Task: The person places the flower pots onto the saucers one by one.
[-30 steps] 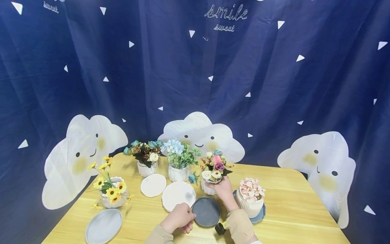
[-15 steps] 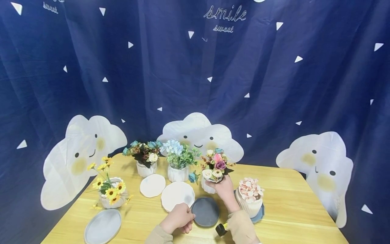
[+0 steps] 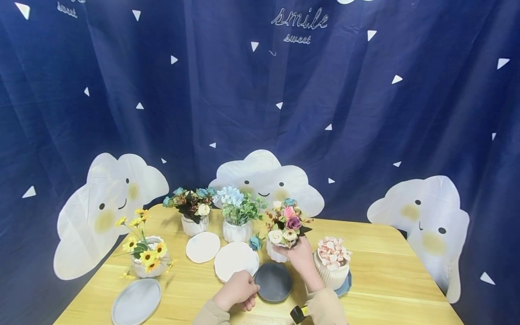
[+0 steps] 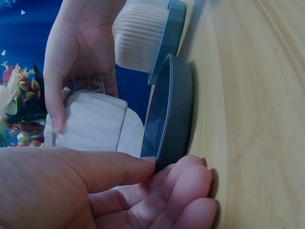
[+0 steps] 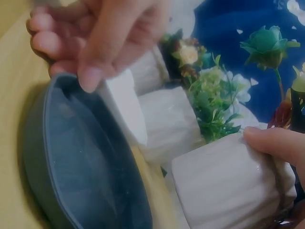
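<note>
My left hand (image 3: 239, 288) pinches the near-left rim of a dark grey round saucer (image 3: 274, 283) between thumb and fingers. In the left wrist view that saucer (image 4: 177, 109) stays low at the wooden table. My right hand (image 3: 300, 257) grips a white ribbed flowerpot (image 3: 277, 252) around its side, just behind the saucer. Pink, purple and cream roses (image 3: 289, 225) fill the pot, and a single teal rose (image 3: 255, 243) sticks out to its left. From the left wrist, the white flowerpot (image 4: 90, 119) seems raised off the table. The right fingers behind it are partly hidden.
A cream pot of pink petals (image 3: 334, 266) stands right on a blue saucer (image 3: 345, 289). Two white plates (image 3: 236, 262) lie left of the dark saucer. Behind them stand a blue-flowered pot (image 3: 237, 231) and another pot (image 3: 195, 225). Yellow flowers (image 3: 148, 257) and a grey plate (image 3: 136, 301) are farther left.
My right hand has shifted slightly toward me and the pot has come a little nearer the dark saucer. The left hand keeps its pinch in the same place.
</note>
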Action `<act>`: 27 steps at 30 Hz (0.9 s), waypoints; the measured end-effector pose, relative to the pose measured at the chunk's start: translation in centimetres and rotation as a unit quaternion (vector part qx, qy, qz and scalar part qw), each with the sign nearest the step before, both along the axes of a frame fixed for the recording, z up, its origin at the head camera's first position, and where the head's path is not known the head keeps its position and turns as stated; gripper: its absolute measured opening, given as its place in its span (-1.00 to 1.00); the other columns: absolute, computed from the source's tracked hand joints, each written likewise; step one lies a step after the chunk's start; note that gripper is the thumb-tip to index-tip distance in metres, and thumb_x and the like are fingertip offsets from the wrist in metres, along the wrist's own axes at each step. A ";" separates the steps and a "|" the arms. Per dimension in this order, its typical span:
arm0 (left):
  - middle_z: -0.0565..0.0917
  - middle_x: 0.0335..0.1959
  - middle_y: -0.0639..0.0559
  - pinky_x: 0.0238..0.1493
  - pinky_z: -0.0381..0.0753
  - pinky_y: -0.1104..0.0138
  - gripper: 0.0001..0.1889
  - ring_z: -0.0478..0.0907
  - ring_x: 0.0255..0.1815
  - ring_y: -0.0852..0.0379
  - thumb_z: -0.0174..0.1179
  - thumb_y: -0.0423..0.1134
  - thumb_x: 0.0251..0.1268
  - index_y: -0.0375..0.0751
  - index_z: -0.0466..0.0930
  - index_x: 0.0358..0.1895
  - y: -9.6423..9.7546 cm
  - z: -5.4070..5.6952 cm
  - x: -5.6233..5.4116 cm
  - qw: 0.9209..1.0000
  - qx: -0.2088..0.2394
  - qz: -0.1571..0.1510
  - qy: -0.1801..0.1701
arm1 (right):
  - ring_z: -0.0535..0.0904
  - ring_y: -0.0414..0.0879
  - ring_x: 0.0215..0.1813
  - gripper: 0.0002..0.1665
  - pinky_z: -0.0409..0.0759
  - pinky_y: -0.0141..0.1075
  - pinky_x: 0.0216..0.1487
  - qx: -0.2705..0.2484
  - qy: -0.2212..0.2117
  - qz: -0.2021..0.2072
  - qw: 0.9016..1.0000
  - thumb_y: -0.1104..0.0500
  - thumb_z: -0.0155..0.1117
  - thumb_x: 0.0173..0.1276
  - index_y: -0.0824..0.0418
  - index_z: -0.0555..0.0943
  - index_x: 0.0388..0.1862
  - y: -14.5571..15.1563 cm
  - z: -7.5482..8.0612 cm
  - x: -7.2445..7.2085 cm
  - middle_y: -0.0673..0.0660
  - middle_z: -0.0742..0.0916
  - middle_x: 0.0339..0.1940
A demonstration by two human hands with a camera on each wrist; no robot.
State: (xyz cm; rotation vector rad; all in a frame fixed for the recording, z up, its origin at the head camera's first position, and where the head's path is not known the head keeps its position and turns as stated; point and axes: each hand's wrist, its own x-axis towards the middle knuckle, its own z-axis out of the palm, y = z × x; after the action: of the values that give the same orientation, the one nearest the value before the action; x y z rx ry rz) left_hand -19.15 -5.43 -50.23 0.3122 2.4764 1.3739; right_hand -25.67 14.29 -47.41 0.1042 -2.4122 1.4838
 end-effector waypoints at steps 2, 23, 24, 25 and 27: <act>0.59 -0.84 -0.05 -0.77 0.59 0.36 -0.70 0.43 -0.89 0.34 0.16 -0.39 0.23 -0.30 0.52 -0.70 0.0 0.1 0.1 1.000 0.002 0.001 0.000 | 0.59 0.20 0.20 -0.08 0.47 0.07 0.31 0.006 0.001 0.004 1.000 0.10 0.66 -0.19 0.26 0.51 0.23 0.0 0.2 0.4 0.28 0.69 0.12; 0.60 -0.84 -0.06 -0.78 0.57 0.36 -0.68 0.45 -0.89 0.32 0.13 -0.41 0.23 -0.29 0.50 -0.72 0.0 -0.4 -0.1 1.000 0.014 0.012 0.003 | 0.65 0.13 0.11 -0.16 0.55 0.05 0.23 0.040 0.006 0.036 0.999 0.02 0.68 -0.23 0.19 0.58 0.12 0.2 1.0 3.4 0.19 0.75 0.02; 0.60 -0.84 -0.06 -0.79 0.57 0.36 -0.68 0.44 -0.89 0.32 0.12 -0.41 0.22 -0.30 0.50 -0.72 0.0 -0.4 -0.1 1.000 0.016 0.012 0.003 | 0.65 0.13 0.11 -0.16 0.56 0.05 0.22 0.041 0.006 0.038 0.998 0.02 0.68 -0.22 0.19 0.58 0.12 0.2 1.0 3.5 0.18 0.75 0.02; 0.60 -0.84 -0.06 -0.79 0.57 0.36 -0.68 0.44 -0.90 0.32 0.12 -0.41 0.22 -0.30 0.50 -0.72 0.0 -0.4 0.0 1.000 0.018 0.013 0.001 | 0.65 0.13 0.11 -0.15 0.56 0.04 0.22 0.041 0.005 0.040 0.998 0.02 0.68 -0.22 0.18 0.58 0.13 0.2 1.0 3.7 0.18 0.75 0.03; 0.60 -0.84 -0.07 -0.79 0.56 0.36 -0.68 0.43 -0.90 0.33 0.11 -0.42 0.23 -0.31 0.50 -0.72 0.1 -0.4 0.0 1.000 0.020 0.012 0.001 | 0.66 0.13 0.10 -0.16 0.58 0.03 0.20 0.043 0.005 0.043 0.998 0.02 0.68 -0.22 0.19 0.58 0.11 0.2 1.0 3.9 0.18 0.75 0.01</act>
State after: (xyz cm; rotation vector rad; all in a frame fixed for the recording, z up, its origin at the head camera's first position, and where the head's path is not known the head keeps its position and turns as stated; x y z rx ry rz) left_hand -19.14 -5.34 -50.61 0.2927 2.4642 1.4346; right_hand -21.75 14.49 -46.39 0.2356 -2.4934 1.4108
